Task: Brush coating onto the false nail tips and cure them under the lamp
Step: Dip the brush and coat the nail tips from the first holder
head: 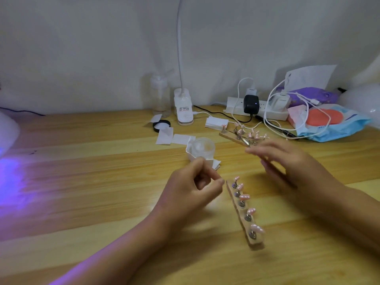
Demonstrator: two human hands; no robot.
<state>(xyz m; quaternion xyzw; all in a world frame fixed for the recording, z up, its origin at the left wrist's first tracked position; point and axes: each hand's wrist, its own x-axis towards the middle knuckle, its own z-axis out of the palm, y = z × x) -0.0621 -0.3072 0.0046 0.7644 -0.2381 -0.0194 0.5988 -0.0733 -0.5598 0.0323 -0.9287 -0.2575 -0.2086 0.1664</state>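
Note:
A wooden strip (244, 221) carrying several pink false nail tips on metal stands lies on the desk in front of me. My left hand (191, 186) has its fingers curled, and its index fingertip is at the strip's far end; nothing shows in its grip. My right hand (287, 161) hovers blurred just right of the strip with its fingers stretched out. Behind it lies a second strip of pink tips (242, 135). An open clear jar of coating (202, 150) stands on white paper. The white curing lamp (7, 130) at the left edge casts a purple glow.
The jar's black lid (161, 125) and white wipes (164, 135) lie behind the jar. Along the wall stand a clear bottle (159, 95), a clip-on desk lamp (184, 109), and a power strip (257, 110) with cables. Bags (333, 124) are piled at the right.

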